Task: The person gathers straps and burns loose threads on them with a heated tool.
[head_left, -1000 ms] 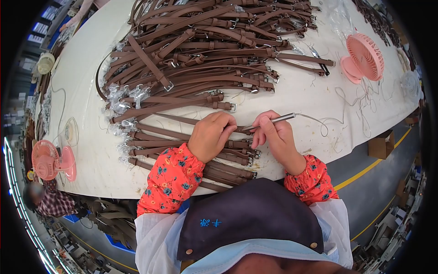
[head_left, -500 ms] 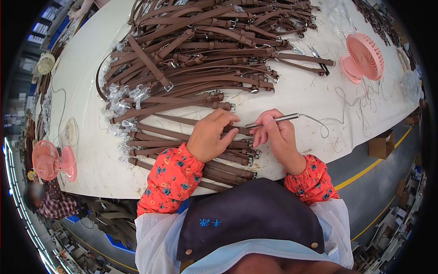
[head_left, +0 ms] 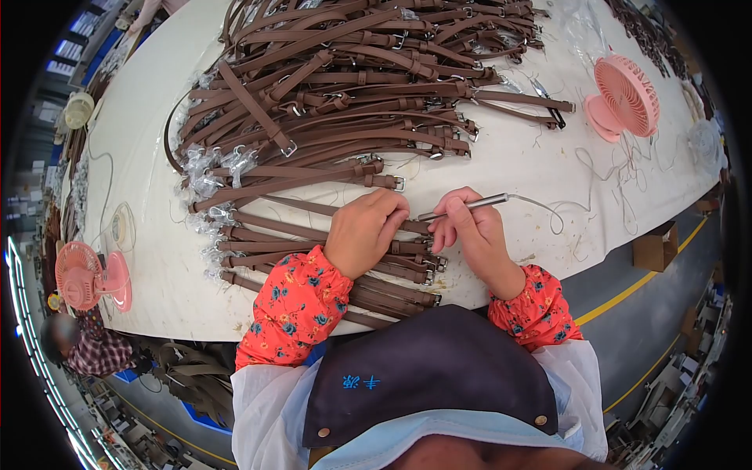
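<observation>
My left hand (head_left: 363,233) is closed, thumb and fingers pinched together over a brown leather strap (head_left: 305,206). Part of that strap is hidden beneath the hand; its right end shows near my right fingers. My right hand (head_left: 471,237) grips a slim silver pen-shaped tool (head_left: 489,201). The tool's tip points left toward the strap, and a thin grey cord (head_left: 540,207) trails from its rear. Several similar buckled straps (head_left: 392,298) lie side by side under and below my left hand, buckles toward the right.
A large heap of brown buckled straps (head_left: 337,86) covers the back of the white-covered table (head_left: 540,164). Pink fans stand at right (head_left: 623,98) and left (head_left: 82,274). Clear plastic wrapping (head_left: 205,176) covers strap ends. A cardboard box (head_left: 655,247) is beyond the right edge. Another person (head_left: 94,345) is at lower left.
My left thumb and fingers have come together, closing the gap between them. My right hand and the tool have shifted slightly to the left.
</observation>
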Tool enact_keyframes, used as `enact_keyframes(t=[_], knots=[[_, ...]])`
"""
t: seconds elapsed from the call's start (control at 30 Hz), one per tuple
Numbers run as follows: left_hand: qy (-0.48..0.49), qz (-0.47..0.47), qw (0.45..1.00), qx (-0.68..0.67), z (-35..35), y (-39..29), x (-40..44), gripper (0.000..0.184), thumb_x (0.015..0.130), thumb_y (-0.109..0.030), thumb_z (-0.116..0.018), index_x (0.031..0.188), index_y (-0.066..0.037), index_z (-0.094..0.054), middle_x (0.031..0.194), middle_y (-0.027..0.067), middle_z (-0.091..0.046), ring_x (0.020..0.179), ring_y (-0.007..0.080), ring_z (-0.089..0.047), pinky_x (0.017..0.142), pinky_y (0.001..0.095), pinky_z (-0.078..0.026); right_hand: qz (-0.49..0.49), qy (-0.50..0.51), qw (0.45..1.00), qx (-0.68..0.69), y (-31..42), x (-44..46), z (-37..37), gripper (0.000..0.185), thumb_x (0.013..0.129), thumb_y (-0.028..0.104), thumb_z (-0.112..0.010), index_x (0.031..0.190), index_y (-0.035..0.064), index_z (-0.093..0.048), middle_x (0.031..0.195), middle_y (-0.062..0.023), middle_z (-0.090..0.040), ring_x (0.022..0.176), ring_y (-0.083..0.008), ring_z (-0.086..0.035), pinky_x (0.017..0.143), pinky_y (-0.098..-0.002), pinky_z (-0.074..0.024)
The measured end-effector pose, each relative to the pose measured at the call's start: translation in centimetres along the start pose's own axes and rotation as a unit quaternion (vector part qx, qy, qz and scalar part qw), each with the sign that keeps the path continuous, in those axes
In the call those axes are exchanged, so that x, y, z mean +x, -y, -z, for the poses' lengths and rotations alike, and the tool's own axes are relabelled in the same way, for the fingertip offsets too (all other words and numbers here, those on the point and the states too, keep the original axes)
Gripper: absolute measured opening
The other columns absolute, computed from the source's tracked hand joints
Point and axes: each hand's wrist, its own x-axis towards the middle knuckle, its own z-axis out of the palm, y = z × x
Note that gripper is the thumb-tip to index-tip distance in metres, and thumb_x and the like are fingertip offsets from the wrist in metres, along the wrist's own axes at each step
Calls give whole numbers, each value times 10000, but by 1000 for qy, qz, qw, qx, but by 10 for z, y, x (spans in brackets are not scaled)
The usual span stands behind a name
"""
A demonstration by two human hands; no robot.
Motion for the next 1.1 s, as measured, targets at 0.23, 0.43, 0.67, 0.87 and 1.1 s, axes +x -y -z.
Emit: enact_keyframes(t=[0.23, 0.43, 0.67, 0.87, 1.1], knots=[[1, 5, 1000, -1, 1, 0, 0, 61, 897, -35, -668, 951, -37, -639, 856, 111, -638, 756, 324, -645, 665, 366, -511, 6, 10, 1000, -8, -1, 0, 2, 470, 1097, 261, -455, 797, -60, -622, 930, -105, -613, 605, -146, -646, 739, -313, -558], [1, 4, 1000, -5, 1, 0, 0, 65, 899, -28, -666, 957, -36, -638, 861, 114, -640, 755, 322, -646, 663, 366, -511, 2, 7, 1000, -14, 1, 0, 1, 469, 1096, 264, -456, 805, -63, -622, 933, -105, -614, 608, -147, -650, 739, -310, -560], [-21, 29, 999, -15, -1, 1, -1, 89, 894, -30, -674, 978, -38, -648, 824, 120, -646, 744, 325, -645, 671, 364, -519, 0, 3, 1000, -4, 2, -1, 1, 388, 1098, 265, -454, 931, -48, -612, 757, -60, -601, 604, -131, -643, 725, -298, -556], [45, 7, 999, 8, 6, -1, -3, 92, 863, -110, -745, 910, -76, -674, 726, 84, -645, 663, 287, -626, 684, 373, -498, 40, -9, 999, 20, -2, -1, 2, 281, 1092, 240, -479, 1044, -19, -575, 664, -24, -582, 627, -116, -643, 715, -293, -551], [101, -32, 992, 69, 20, 7, -7, 174, 816, -161, -785, 943, -112, -677, 810, 64, -660, 795, 282, -625, 748, 368, -471, 46, -12, 998, -44, 2, -4, 1, 194, 1053, 195, -570, 1079, 3, -562, 835, -69, -648, 695, -111, -652, 683, -266, -529]])
